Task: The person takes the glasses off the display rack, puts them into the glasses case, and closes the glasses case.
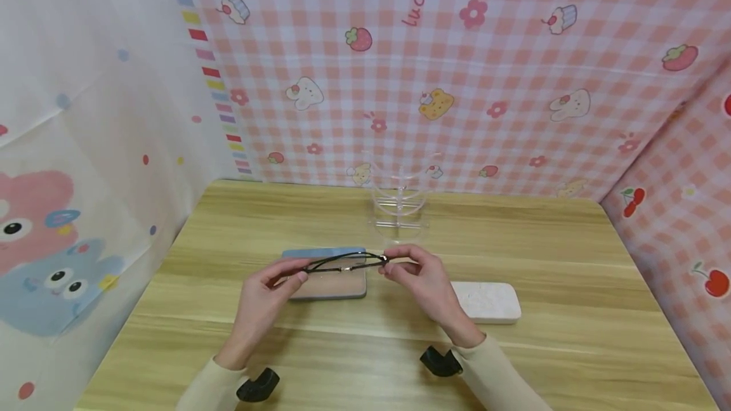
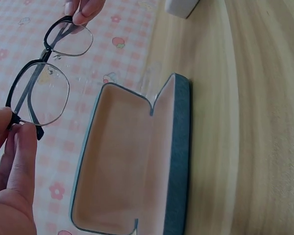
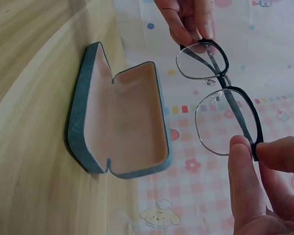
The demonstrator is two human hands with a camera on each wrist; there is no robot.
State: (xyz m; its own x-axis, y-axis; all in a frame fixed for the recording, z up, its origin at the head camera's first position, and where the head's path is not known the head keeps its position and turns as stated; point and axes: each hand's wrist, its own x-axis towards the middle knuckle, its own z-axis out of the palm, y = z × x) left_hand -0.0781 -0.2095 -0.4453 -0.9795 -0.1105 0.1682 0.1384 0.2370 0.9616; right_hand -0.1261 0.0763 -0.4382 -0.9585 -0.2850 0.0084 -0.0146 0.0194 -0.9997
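Observation:
A pair of eyeglasses (image 1: 346, 268) with black upper rims and clear lenses is held up between both hands, its temples folded. My left hand (image 1: 265, 293) pinches one end of the frame between thumb and fingers. At the other end, my right hand (image 1: 422, 281) pinches the frame the same way. Below and behind the glasses, a blue glasses case (image 1: 328, 287) lies open on the table. Both wrist views show its pinkish-beige lining (image 2: 120, 161) with nothing inside, and its blue-green outer shell (image 3: 78, 127).
A white case (image 1: 488, 302) lies on the wooden table (image 1: 354, 360), beside the right wrist. Farther back stands a clear plastic stand (image 1: 398, 208), hard to make out against the checked cloth (image 1: 491, 68). Patterned cloths hang at the back and both sides.

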